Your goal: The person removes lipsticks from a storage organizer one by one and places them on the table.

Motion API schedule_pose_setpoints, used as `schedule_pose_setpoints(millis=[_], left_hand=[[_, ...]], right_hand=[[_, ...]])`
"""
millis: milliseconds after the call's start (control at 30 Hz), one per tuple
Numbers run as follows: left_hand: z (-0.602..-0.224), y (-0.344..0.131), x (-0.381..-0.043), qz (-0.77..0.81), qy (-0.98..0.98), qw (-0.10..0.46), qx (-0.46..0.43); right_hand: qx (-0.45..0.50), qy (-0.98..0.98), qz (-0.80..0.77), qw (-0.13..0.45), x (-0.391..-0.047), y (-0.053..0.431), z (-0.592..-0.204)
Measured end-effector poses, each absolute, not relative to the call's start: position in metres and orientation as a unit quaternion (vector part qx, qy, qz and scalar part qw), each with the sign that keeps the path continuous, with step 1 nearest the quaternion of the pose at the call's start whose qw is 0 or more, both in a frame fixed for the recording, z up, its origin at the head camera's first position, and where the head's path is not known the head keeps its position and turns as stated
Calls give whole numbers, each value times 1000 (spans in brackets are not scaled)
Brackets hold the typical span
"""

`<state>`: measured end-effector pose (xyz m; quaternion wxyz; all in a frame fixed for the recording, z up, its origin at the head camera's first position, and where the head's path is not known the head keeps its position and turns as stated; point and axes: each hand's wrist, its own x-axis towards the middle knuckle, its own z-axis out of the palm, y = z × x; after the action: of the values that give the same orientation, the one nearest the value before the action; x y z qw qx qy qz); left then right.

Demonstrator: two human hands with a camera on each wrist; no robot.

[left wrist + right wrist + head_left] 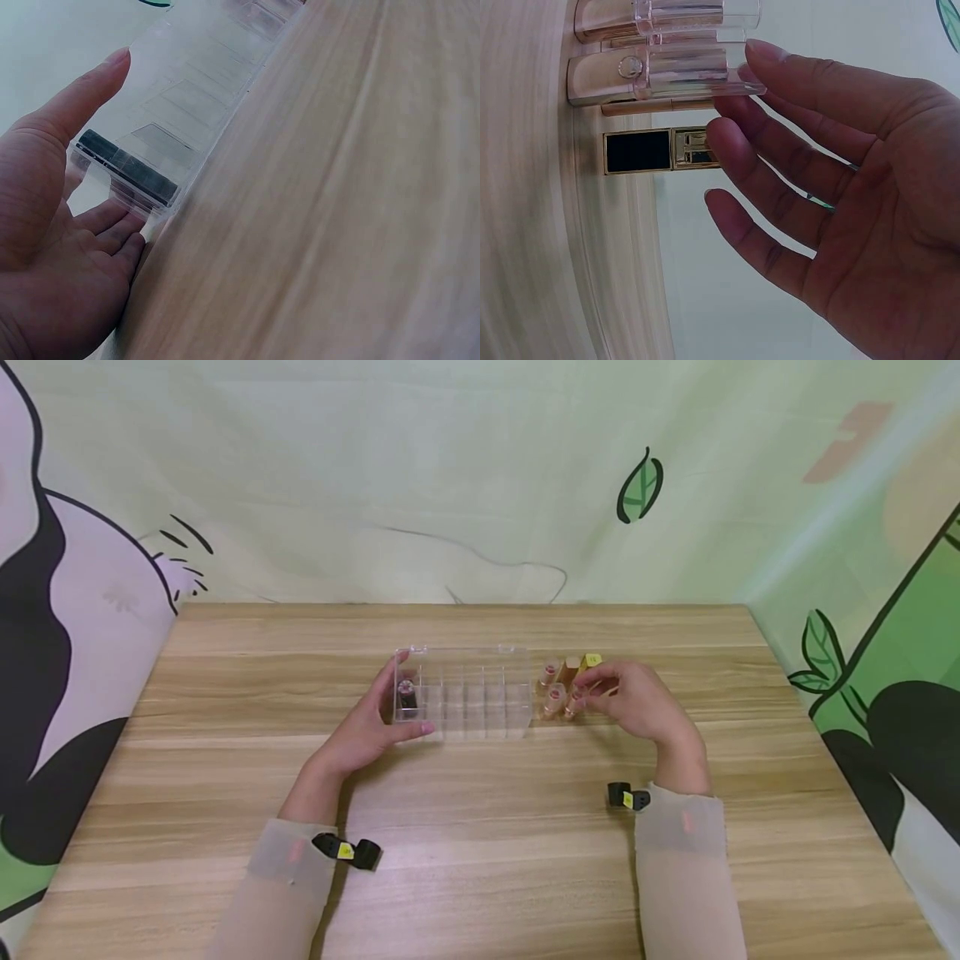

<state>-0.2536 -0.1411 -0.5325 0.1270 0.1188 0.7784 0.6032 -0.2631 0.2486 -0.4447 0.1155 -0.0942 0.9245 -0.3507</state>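
My left hand [360, 731] grips the left end of a clear divided lipstick organizer [476, 693], thumb along its near side and fingers around the far side. A dark lipstick tube [407, 697] stands in its leftmost column; the left wrist view shows this tube [127, 169] through the clear wall. Right of the organizer, my right hand [637, 702] pinches the top of a pink-gold lipstick with a clear cap [682, 71] between thumb and fingertips. This lipstick is upright among the others, its base close to the table.
Two more clear-capped lipsticks [553, 700] stand just left of the pinched one. Behind it are a gold tube [570, 668] and a black-and-gold lipstick [637, 152] with a yellow top. A printed cloth [480, 485] hangs behind the wooden table [480, 843].
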Motion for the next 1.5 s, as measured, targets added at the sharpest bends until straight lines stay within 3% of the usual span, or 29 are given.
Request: schedule_pose_setpoints(millis=[1500], left_hand=[[-535, -141, -255, 595, 786, 120, 115]], right_hand=[[-132, 921, -363, 47, -256, 230, -426]])
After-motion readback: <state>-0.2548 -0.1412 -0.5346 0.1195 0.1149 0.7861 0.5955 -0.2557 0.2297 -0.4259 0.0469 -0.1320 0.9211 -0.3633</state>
